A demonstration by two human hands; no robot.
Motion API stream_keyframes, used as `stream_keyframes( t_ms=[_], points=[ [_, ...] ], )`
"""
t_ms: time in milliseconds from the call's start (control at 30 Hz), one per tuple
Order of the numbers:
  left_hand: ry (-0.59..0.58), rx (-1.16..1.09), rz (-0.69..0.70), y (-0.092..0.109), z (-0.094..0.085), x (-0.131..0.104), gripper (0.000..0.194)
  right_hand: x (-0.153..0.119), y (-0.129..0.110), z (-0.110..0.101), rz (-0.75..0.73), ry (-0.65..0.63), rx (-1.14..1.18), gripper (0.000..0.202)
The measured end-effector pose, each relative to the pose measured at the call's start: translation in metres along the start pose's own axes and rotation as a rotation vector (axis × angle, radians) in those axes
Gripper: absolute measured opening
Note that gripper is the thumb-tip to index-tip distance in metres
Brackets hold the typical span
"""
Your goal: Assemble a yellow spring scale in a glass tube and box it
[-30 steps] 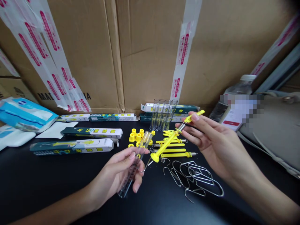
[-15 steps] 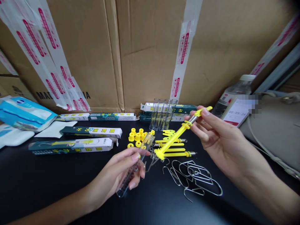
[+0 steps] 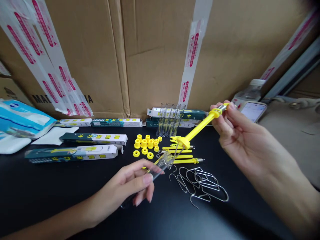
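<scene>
A clear plastic tube (image 3: 158,168) is gripped in my left hand (image 3: 136,183), tilted with its open end up and to the right. My right hand (image 3: 232,123) pinches the metal end of a yellow rod (image 3: 200,129), which slants down toward that tube. At the rod's lower end is a yellow cap (image 3: 183,142), with a thin metal wire reaching down to the tube's mouth. Behind my left hand lie several small yellow caps and rings (image 3: 144,144). More yellow rods (image 3: 182,156) lie between my hands, and several metal hooks (image 3: 200,180) are heaped in front of them.
Clear tubes (image 3: 170,120) stand upright before printed boxes (image 3: 193,114). More boxes (image 3: 72,153) lie at left, near a blue packet (image 3: 25,116). A phone (image 3: 252,110) leans by a bottle (image 3: 250,91) at right, beside a grey bag (image 3: 295,133). Large cardboard (image 3: 155,66) stands behind.
My right hand has moved up and right with the yellow rod. The lower cap is now farther from my left hand, and the tube's open end has turned toward the wire. The view has shifted slightly.
</scene>
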State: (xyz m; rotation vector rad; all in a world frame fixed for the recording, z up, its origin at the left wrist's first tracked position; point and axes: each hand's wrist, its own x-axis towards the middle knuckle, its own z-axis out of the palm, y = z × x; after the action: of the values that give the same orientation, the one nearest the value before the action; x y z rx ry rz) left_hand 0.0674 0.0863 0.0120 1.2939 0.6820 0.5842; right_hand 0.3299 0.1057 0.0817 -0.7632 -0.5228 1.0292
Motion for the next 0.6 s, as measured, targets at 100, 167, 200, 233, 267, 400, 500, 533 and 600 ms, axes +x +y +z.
stream_keyframes(
  t_ms=[100,167,200,233,267,400,500,533,600],
  points=[
    [-0.007,0.025,0.018,-0.002,-0.001,-0.001,0.044,-0.001,-0.003,0.004,0.004,-0.013,0.001,0.006],
    [-0.004,0.045,0.028,-0.003,-0.001,-0.001,0.042,-0.002,-0.006,0.006,0.002,-0.014,-0.001,0.005],
    [-0.001,0.057,0.030,-0.003,-0.001,-0.001,0.041,-0.002,-0.008,0.008,-0.004,-0.013,-0.001,0.005],
    [0.002,0.067,0.032,-0.003,-0.001,-0.001,0.041,-0.003,-0.010,0.009,-0.012,-0.010,0.000,0.007],
    [0.004,0.074,0.034,-0.003,0.000,-0.001,0.041,-0.003,-0.011,0.010,-0.019,-0.007,0.003,0.009],
    [0.008,0.068,0.040,-0.003,0.001,-0.002,0.040,-0.005,-0.011,0.011,-0.025,-0.012,0.000,0.016],
    [0.007,0.061,0.035,-0.004,0.001,-0.002,0.040,-0.006,-0.009,0.009,-0.024,-0.033,-0.014,0.007],
    [0.006,0.057,0.032,-0.004,0.000,-0.002,0.040,-0.006,-0.008,0.008,-0.027,-0.037,-0.015,0.006],
    [0.012,0.033,0.018,-0.005,-0.001,-0.001,0.041,-0.006,-0.008,0.008,-0.036,-0.037,-0.017,0.009]
  ],
)
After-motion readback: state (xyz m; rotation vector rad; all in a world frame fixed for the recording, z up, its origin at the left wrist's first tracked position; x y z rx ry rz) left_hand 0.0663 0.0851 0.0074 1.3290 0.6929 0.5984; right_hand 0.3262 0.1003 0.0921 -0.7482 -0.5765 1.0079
